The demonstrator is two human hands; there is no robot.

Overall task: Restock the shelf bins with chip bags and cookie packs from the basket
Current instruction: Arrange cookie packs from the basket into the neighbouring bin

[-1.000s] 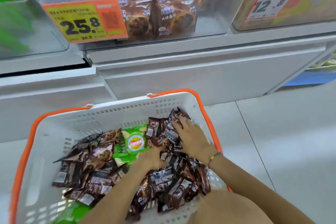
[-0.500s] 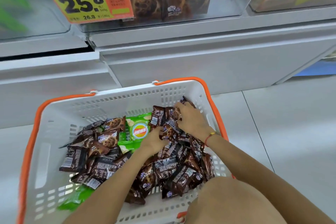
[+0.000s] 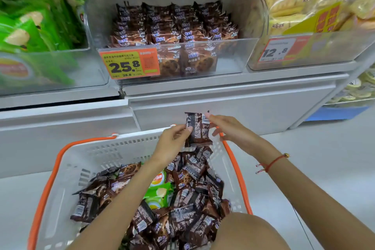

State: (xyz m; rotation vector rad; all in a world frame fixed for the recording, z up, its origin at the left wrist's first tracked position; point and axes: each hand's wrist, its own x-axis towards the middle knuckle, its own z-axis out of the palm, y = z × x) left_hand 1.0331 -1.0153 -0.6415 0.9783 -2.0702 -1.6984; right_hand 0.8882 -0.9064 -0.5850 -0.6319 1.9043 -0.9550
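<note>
Two bare forearms with no sleeves. Just behind the right hand, a thin red string bracelet with a small gold bead circles the wrist. The left hand wears nothing.

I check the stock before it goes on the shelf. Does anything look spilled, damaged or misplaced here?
Nothing looks spilled or torn. The cookie packs and green chip bags lie jumbled together in the basket, unsorted. Both hands hold one intact cookie pack above it.
</note>
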